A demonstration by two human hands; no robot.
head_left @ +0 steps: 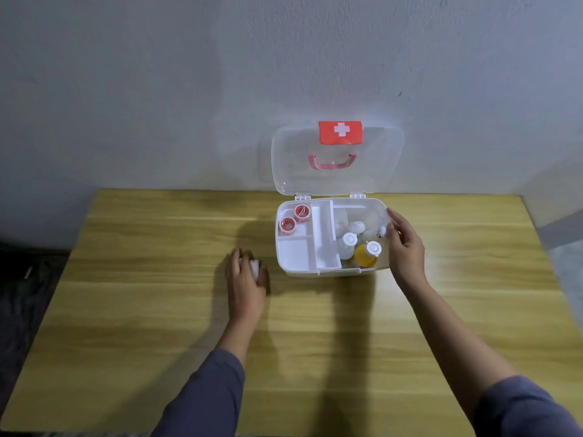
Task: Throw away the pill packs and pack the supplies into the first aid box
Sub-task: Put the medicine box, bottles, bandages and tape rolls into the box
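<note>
The white first aid box (296, 269) stands open on the wooden table, its clear lid (337, 159) with a red cross label leaning back against the wall. Two red tape rolls (295, 219) lie in the tray's back left compartment. Several white bottles (350, 242) and a yellow bottle (366, 255) stand in the right section. My left hand (246, 279) rests on the table just left of the box, closed over a small white object (255, 268). My right hand (405, 247) touches the box's right edge with fingers spread, holding nothing.
The wooden table (157, 310) runs to a grey wall behind the box. Dark floor lies past the table's left edge (28, 279). No pill packs are in view.
</note>
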